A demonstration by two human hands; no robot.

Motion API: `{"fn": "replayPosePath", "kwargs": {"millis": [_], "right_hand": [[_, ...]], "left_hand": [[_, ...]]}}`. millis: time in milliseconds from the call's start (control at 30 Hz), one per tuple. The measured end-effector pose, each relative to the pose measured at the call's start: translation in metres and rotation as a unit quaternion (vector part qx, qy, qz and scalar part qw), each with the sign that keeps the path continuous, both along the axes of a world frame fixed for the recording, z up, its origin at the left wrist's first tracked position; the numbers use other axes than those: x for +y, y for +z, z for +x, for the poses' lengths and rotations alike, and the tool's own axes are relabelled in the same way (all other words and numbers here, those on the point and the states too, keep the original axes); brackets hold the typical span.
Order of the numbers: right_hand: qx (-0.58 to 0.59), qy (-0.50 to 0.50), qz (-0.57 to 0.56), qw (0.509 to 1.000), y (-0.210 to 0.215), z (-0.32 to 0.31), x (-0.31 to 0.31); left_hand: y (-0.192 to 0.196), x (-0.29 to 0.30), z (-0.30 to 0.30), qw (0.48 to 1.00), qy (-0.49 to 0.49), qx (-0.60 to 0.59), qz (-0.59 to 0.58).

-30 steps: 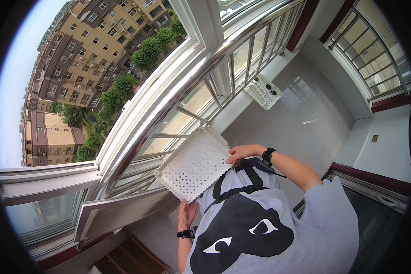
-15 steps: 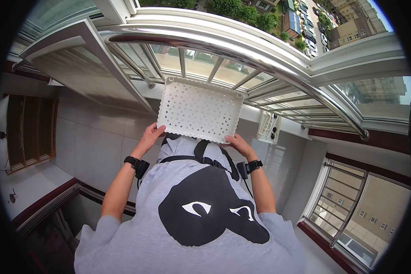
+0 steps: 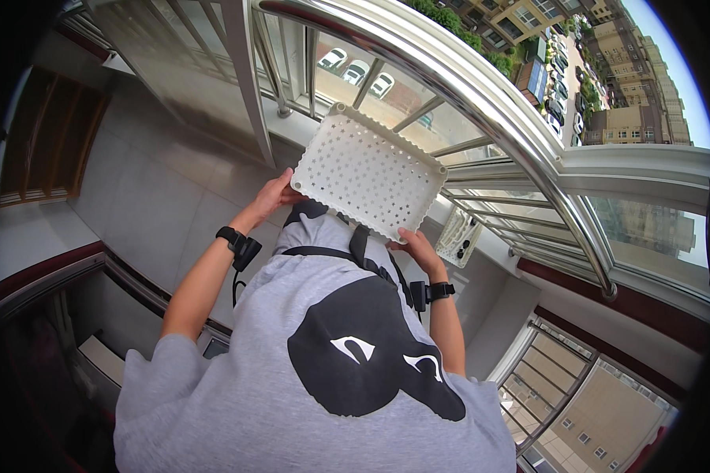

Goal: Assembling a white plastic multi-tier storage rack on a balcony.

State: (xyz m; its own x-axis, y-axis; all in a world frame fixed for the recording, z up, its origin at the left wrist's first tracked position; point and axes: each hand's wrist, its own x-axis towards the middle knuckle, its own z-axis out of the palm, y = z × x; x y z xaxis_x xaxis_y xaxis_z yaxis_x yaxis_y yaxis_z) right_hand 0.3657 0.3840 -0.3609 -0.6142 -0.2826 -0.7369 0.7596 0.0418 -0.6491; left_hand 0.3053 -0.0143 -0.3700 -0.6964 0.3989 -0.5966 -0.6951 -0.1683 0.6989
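A white plastic basket point(image 3: 371, 169) with star-shaped holes and a scalloped rim is held out in front of my waist, close to the window railing. My left hand point(image 3: 273, 195) grips its near left corner. At the near right corner, my right hand point(image 3: 418, 248) has its thumb over the rim. The fingers of both hands are partly hidden beneath the basket. It looks empty, with its far right corner close to the railing bars. Both wrists wear black straps with small devices.
A curved metal railing point(image 3: 481, 98) runs along the window ahead. An open window sash point(image 3: 248, 87) juts inward on the left. Another white basket point(image 3: 457, 240) with dark items in it is low on the right. Wooden shelves point(image 3: 51, 142) stand at the far left.
The view has turned, so the room appears rotated clockwise. The basket now tilts down to the right in view, and both hands keep their hold on it.
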Motion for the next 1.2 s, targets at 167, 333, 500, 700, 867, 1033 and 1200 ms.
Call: {"fn": "replayPosePath", "kwargs": {"millis": [167, 333, 500, 700, 867, 1033, 1200], "right_hand": [[0.01, 0.0, 0.01, 1.0, 0.002, 0.0, -0.003], [0.012, -0.038, 0.01, 0.999, 0.005, 0.004, -0.007], [0.025, -0.039, 0.002, 0.999, 0.012, 0.002, -0.011], [0.03, -0.047, -0.001, 0.998, 0.011, -0.001, -0.014], [0.021, -0.023, 0.003, 1.0, 0.011, -0.003, -0.008], [0.011, -0.016, 0.02, 1.0, 0.016, -0.003, -0.009], [0.109, 0.007, 0.144, 0.983, 0.015, -0.001, -0.009]], "left_hand": [[-0.014, -0.003, 0.0, 0.998, -0.031, 0.042, -0.023], [-0.003, 0.004, 0.005, 0.998, -0.029, 0.057, -0.028], [0.002, 0.007, 0.001, 0.995, 0.008, 0.085, -0.057], [0.004, 0.0, -0.002, 0.996, 0.001, 0.084, -0.044], [0.003, 0.001, -0.006, 0.999, 0.015, 0.027, -0.021], [0.009, 0.001, -0.001, 1.0, 0.018, 0.019, 0.014], [0.011, 0.011, 0.008, 0.997, 0.046, 0.048, 0.032]]}}
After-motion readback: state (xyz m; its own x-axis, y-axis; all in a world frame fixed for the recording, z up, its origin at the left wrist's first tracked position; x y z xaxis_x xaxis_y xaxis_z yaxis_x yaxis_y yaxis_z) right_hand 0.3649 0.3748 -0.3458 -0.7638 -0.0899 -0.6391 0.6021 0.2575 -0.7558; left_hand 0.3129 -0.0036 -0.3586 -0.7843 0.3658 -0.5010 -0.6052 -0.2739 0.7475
